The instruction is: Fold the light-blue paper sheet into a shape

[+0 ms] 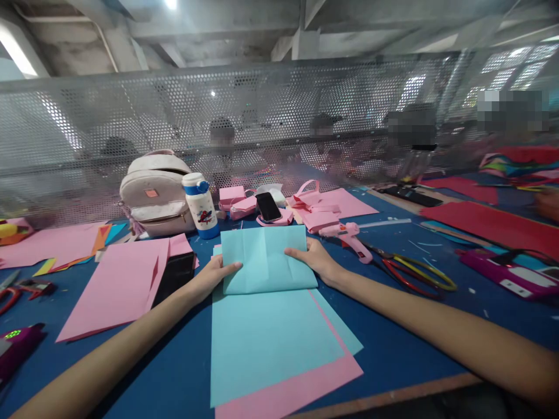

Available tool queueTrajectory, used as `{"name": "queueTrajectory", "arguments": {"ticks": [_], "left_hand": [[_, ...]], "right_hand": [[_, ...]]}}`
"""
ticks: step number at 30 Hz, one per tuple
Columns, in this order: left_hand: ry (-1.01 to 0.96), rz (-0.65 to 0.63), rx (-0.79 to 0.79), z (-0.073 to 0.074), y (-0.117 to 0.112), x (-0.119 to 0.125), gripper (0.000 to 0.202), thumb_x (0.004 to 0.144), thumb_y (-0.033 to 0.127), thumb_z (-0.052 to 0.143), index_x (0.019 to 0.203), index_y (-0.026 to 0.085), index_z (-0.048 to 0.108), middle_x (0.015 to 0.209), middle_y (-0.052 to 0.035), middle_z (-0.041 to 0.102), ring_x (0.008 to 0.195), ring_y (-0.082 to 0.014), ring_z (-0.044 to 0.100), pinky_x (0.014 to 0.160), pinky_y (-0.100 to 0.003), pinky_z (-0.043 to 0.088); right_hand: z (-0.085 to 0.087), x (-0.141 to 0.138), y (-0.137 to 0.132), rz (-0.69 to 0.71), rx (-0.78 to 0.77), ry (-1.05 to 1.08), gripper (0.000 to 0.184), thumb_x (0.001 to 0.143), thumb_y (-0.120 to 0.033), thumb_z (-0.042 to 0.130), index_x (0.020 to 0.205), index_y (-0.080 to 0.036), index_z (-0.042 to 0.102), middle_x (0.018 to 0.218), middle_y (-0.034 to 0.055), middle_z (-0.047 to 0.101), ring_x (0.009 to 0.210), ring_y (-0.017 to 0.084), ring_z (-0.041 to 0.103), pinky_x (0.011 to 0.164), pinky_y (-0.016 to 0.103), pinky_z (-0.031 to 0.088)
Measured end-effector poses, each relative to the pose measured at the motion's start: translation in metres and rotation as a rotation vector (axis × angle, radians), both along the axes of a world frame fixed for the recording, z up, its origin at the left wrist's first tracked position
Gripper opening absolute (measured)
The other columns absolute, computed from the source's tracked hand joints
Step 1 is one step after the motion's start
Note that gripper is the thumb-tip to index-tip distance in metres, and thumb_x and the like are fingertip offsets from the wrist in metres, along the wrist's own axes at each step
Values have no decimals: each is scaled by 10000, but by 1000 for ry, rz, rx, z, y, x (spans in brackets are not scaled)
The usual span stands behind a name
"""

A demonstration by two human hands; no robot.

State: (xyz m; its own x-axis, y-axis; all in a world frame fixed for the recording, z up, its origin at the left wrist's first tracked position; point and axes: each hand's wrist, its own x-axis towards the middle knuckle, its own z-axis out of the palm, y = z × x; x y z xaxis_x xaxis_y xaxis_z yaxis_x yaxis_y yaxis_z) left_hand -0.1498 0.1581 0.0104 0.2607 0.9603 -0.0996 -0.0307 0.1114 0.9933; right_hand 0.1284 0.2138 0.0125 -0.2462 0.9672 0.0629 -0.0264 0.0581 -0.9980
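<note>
A folded light blue paper (266, 262) is held up between my two hands, with creases running down its middle. My left hand (217, 270) grips its left edge, thumb lying on the front. On the right edge, my right hand (317, 259) pinches it the same way; the fingers behind the paper are hidden. Below lies a stack of light blue sheets (271, 343) with a pink sheet (305, 390) showing from underneath. A pink glue gun (351, 237) and scissors with red and yellow handles (419, 276) are right of my right hand.
Pink sheets (117, 279) and a dark flat object (175, 278) lie left. A backpack (157, 198), a bottle (201, 209) and a phone (268, 207) are behind. A purple device (509, 273) and red sheets (498, 230) lie right. People sit beyond a perforated metal screen (271, 93).
</note>
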Motion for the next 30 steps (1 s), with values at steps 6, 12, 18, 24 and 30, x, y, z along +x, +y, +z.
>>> {"name": "queueTrajectory", "arguments": {"ticks": [6,12,18,24,30], "left_hand": [[25,27,17,-2,1,0,527,695,500,812,1040,123,683,980,-99,750,877,-256,701,778,-312,541],[54,51,48,3,0,4,539,675,540,808,1002,126,698,908,-81,749,815,-238,692,721,-291,535],[99,86,87,9,1,6,543,651,564,808,940,119,696,803,-59,729,714,-213,665,644,-277,515],[123,136,112,1,3,3,502,644,567,808,840,122,684,753,-35,713,643,-179,629,588,-246,480],[113,126,83,1,0,4,556,637,583,809,939,130,695,851,-58,741,738,-211,674,666,-271,522]], "right_hand": [[2,-1,0,-10,10,-13,484,545,-446,891,907,-174,719,968,81,761,908,277,706,831,414,570],[8,-1,1,-55,51,-39,490,547,-437,887,927,-178,717,997,78,757,914,275,702,820,397,568],[9,0,2,-79,77,-56,463,535,-422,891,885,-172,720,957,80,760,863,270,704,781,384,570],[4,2,3,-62,80,-6,507,538,-447,883,927,-170,711,979,87,758,884,267,706,802,398,568],[3,4,6,-36,51,47,521,526,-431,892,948,-179,721,937,78,766,895,269,710,836,416,565]]}}
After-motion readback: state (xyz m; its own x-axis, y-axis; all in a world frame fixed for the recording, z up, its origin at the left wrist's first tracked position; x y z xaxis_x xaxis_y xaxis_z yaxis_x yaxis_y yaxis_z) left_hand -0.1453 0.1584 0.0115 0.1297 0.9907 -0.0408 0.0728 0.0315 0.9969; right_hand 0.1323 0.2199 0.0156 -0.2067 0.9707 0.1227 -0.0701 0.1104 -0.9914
